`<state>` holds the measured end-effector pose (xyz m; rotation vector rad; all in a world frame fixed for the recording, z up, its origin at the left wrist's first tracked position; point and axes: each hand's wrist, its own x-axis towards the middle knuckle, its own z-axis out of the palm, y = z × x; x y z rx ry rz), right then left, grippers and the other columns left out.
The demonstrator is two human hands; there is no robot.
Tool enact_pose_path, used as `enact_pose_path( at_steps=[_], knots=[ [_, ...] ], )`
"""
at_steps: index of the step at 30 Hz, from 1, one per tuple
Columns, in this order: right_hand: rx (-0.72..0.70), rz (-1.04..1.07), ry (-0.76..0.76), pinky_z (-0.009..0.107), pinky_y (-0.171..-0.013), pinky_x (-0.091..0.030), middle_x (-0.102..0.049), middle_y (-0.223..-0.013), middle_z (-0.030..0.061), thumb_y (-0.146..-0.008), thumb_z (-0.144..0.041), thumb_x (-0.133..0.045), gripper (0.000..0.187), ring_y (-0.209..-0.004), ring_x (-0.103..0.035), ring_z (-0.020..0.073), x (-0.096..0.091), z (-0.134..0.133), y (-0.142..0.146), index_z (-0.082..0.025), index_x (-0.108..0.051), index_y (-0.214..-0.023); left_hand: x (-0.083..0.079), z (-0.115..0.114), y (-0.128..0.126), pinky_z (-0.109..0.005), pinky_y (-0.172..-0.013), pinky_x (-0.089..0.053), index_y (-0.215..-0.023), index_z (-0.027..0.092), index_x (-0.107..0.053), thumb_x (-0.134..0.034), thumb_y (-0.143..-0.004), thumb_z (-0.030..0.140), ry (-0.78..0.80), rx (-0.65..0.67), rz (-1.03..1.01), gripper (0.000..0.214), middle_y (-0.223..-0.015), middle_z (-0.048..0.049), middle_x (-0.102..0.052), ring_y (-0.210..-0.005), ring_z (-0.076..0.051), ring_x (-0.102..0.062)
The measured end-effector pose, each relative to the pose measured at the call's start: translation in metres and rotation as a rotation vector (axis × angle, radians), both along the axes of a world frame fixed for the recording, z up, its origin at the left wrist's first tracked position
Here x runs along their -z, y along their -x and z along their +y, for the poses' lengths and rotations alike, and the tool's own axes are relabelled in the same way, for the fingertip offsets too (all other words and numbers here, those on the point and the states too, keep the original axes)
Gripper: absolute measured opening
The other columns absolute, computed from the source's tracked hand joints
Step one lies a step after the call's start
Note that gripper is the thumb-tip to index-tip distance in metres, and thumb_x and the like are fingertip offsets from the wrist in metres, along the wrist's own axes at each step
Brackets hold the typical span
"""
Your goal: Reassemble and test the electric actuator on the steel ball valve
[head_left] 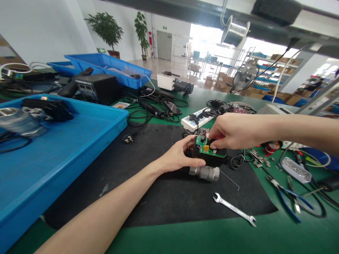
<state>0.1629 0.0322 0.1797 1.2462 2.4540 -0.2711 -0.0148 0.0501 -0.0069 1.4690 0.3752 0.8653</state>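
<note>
A black housing (pixel 212 159) with a green circuit board (pixel 202 144) in its open top sits on a metal valve body (pixel 205 173), over a black mat (pixel 159 204). My left hand (pixel 182 153) grips the housing's left side, thumb along the front and fingers behind. Above the board, my right hand (pixel 225 134) has its thumb and index finger pinched together at a part on the board's right side; what is between the fingertips is hidden. A thin bent hex key (pixel 230 179) lies right of the valve body, and an open-ended wrench (pixel 234 209) rests in front of it.
A blue tray (pixel 79 137) with metal and black parts stands at left. Pliers (pixel 284 197), a dish of small parts (pixel 296 170) and loose metal pieces (pixel 258 157) lie at right. Behind are a white power strip (pixel 194 122) and tangled cables. A wire spool (pixel 234 31) hangs overhead.
</note>
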Motion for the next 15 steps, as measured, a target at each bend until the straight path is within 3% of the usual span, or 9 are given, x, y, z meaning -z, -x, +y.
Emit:
enact_pose_path(
  at_steps=[15],
  knots=[
    [-0.035, -0.037, 0.036, 0.024, -0.045, -0.033, -0.052, -0.054, -0.0057, -0.087, -0.03, -0.057, 0.024, -0.047, -0.041, 0.0082, -0.0024, 0.0062, 0.001, -0.021, -0.063, -0.066, 0.0008, 0.0011, -0.0001, -0.041, -0.113, -0.043, -0.136, 0.019, -0.055, -0.09, -0.07, 0.022, -0.003, 0.006, 0.002, 0.074, -0.135, -0.0095, -0.064, -0.129, -0.029, -0.058]
  ],
)
